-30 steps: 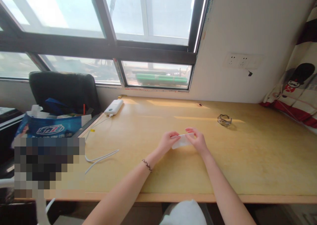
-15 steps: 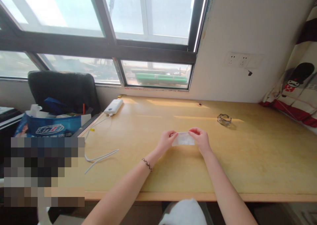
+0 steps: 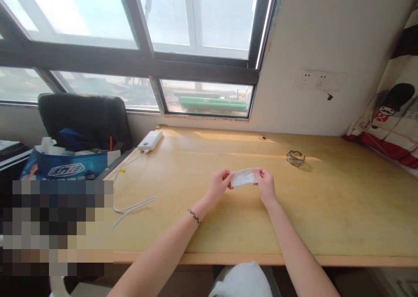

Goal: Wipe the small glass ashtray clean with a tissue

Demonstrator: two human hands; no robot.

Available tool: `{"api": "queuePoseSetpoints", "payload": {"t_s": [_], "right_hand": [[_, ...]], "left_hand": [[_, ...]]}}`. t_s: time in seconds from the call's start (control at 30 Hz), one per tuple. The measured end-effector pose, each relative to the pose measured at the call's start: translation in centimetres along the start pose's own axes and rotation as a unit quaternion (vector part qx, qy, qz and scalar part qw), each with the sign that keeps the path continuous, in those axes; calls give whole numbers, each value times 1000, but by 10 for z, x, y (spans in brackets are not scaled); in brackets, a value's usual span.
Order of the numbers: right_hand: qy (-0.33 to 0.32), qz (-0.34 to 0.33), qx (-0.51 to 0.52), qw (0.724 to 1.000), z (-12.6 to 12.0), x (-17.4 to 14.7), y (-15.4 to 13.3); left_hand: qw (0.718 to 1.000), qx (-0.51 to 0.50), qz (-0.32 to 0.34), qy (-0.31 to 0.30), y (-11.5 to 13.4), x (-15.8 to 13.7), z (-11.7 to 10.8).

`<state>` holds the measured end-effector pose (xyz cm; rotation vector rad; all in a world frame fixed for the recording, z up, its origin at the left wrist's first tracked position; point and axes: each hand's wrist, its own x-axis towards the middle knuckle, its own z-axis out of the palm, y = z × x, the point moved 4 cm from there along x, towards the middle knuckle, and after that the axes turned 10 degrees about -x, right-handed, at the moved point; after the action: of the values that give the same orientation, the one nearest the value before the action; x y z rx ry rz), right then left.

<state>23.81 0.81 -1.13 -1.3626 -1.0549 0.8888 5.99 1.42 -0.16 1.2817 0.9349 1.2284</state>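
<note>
In front of me, a little above the table, I hold a small flat white piece [image 3: 243,178] that looks like a folded tissue. My left hand [image 3: 220,184] pinches its left end, and a braided bracelet sits on that wrist. The right end is between the thumb and fingers of my right hand [image 3: 267,184]. It slants slightly, with the right end higher. Beyond my right hand a round, shiny, ring-shaped item [image 3: 295,158] rests on the table; its kind is unclear.
A white power bank [image 3: 150,141] with a white cable [image 3: 135,204] lies at the left of the wooden table [image 3: 342,210]. Left of the table are a blue bag [image 3: 65,164] and a black chair [image 3: 83,114]. A small dark item [image 3: 264,138] lies near the wall.
The white piece has tilted, its right end rising slightly. My right hand has turned a little and shifted its hold on that end. My left hand stays nearly in place.
</note>
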Motion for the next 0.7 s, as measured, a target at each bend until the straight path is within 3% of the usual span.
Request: {"api": "queuePoseSetpoints", "payload": {"t_s": [0.13, 0.33, 0.57, 0.7], "right_hand": [[39, -45, -39, 997, -1, -3, -10], [-25, -83, -29, 996, 12, -15, -21], [9, -48, 10, 999, 8, -9, -15], [-64, -3, 51, 997, 14, -10, -13]], "left_hand": [[998, -65, -15, 21, 5, 0, 2], [984, -103, -134, -47, -2, -7, 14], [972, -166, -163, -30, -7, -6, 7], [973, -166, -156, -45, -7, -6, 7]]}}
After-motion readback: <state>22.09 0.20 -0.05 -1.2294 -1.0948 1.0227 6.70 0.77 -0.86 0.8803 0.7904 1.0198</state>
